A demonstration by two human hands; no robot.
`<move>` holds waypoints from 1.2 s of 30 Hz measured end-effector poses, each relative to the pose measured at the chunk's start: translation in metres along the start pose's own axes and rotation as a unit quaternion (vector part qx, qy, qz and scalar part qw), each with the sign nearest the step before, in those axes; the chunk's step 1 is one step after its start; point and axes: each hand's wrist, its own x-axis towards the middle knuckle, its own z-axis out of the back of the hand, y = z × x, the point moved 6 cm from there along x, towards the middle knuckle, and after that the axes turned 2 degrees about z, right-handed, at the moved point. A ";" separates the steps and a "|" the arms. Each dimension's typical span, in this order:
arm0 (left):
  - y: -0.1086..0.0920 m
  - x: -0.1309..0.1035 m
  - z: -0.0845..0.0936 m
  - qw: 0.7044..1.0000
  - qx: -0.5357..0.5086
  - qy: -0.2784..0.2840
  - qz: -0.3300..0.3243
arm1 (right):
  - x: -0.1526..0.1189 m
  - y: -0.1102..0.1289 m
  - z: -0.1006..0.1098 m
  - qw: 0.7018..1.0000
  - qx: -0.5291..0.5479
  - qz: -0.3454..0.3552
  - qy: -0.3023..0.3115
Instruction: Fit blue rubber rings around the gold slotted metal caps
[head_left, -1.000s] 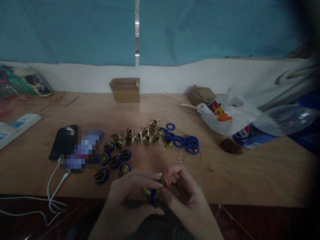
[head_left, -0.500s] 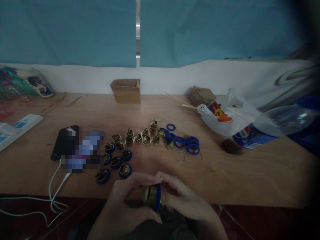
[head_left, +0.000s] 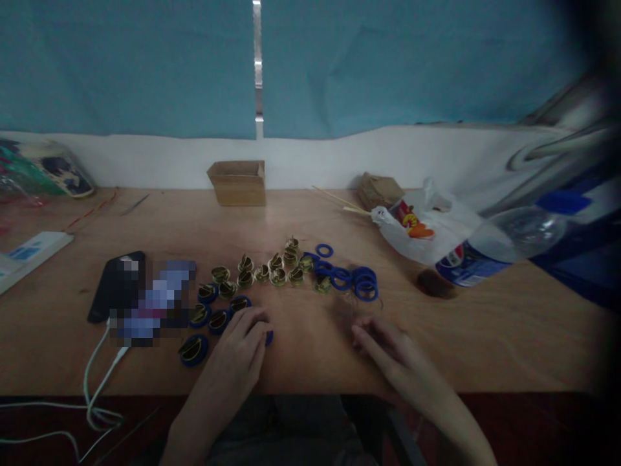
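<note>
My left hand (head_left: 241, 342) rests on the wooden table, its fingers curled over a round brass-coloured fitting with a blue ring (head_left: 269, 337). Only a blue bit of that fitting shows past the fingertips. Beside the hand stand several like fittings with blue rings (head_left: 194, 350). To the right, my right hand (head_left: 391, 349) is low over the table with thumb and fingers drawn together; anything between them is hidden. Just beyond its fingertips lie thin wire rings (head_left: 352, 298), blurred. Farther back are several bare brass fittings (head_left: 278, 277) and a heap of loose blue rings (head_left: 366, 285).
Two phones, one black (head_left: 114, 288) and one blurred out (head_left: 158, 301), lie at left with white cables (head_left: 92, 369). A power strip (head_left: 33, 255) sits farther left. At the back is a cardboard box (head_left: 239, 184). A plastic bag (head_left: 436, 223) and a cola bottle (head_left: 478, 262) lie at right.
Both hands were together at the table's front edge around one fitting with a blue ring. They have parted: the left moved forward to the fittings, the right forward and right towards the wire rings.
</note>
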 end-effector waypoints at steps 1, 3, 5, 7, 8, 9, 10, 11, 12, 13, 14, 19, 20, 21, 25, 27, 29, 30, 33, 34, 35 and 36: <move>-0.002 0.000 0.001 1.000 0.019 -0.009 -0.007 | 0.002 -0.004 0.003 1.000 -0.014 -0.003 -0.018; -0.005 0.002 0.002 0.998 0.062 -0.030 -0.008 | 0.006 -0.008 0.011 0.997 -0.058 -0.005 -0.059; -0.010 0.005 0.003 0.993 0.107 -0.051 -0.005 | 0.012 -0.009 0.019 0.988 -0.120 -0.007 -0.101; -0.020 0.011 0.002 0.989 0.132 -0.062 -0.013 | 0.021 -0.006 0.025 0.976 -0.182 -0.003 -0.121; -0.027 0.016 0.000 0.989 0.134 -0.062 -0.020 | 0.027 -0.003 0.026 0.972 -0.204 0.006 -0.120; -0.035 0.022 -0.003 0.989 0.131 -0.057 -0.030 | 0.034 0.002 0.026 0.969 -0.219 0.022 -0.113; -0.042 0.030 -0.006 0.990 0.125 -0.053 -0.035 | 0.042 0.006 0.026 0.968 -0.224 0.046 -0.102; -0.049 0.039 -0.012 0.992 0.117 -0.030 -0.035 | 0.051 0.012 0.025 0.967 -0.227 0.076 -0.083; -0.055 0.049 -0.018 0.993 0.112 -0.007 -0.030 | 0.059 0.017 0.023 0.965 -0.230 0.106 -0.067; -0.059 0.060 -0.025 0.993 0.114 0.015 -0.017 | 0.068 0.022 0.020 0.962 -0.235 0.134 -0.049; -0.063 0.071 -0.030 0.993 0.116 0.019 -0.009 | 0.076 0.025 0.017 0.958 -0.237 0.157 -0.026; -0.069 0.113 -0.054 0.993 0.108 0.007 0.039 | 0.101 0.027 -0.002 0.950 -0.228 0.204 0.060; -0.068 0.116 -0.057 0.993 0.102 0.003 0.051 | 0.103 0.026 -0.004 0.950 -0.228 0.203 0.062; -0.067 0.118 -0.058 0.994 0.095 -0.001 0.062 | 0.104 0.024 -0.006 0.951 -0.226 0.201 0.063; -0.063 0.109 -0.054 0.995 0.050 -0.020 0.087 | 0.103 0.019 -0.005 0.957 -0.205 0.194 0.061; -0.060 0.098 -0.047 0.995 0.016 -0.033 0.089 | 0.099 0.022 0.000 0.961 -0.192 0.191 0.058; -0.057 0.086 -0.041 0.995 -0.026 -0.045 0.080 | 0.092 0.028 0.006 0.968 -0.162 0.184 0.057; -0.055 0.080 -0.038 0.995 -0.049 -0.051 0.074 | 0.087 0.032 0.009 0.973 -0.134 0.177 0.057; -0.048 0.065 -0.037 0.990 -0.106 -0.064 0.061 | 0.070 0.038 0.014 0.989 0.059 0.123 0.050; -0.046 0.060 -0.038 0.989 -0.118 -0.065 0.059 | 0.064 0.037 0.013 0.987 0.117 0.102 0.044; -0.046 0.057 -0.040 0.988 -0.127 -0.065 0.057 | 0.059 0.035 0.010 0.983 0.159 0.082 0.037; -0.047 0.054 -0.042 0.988 -0.133 -0.065 0.054 | 0.054 0.032 0.007 0.979 0.189 0.067 0.021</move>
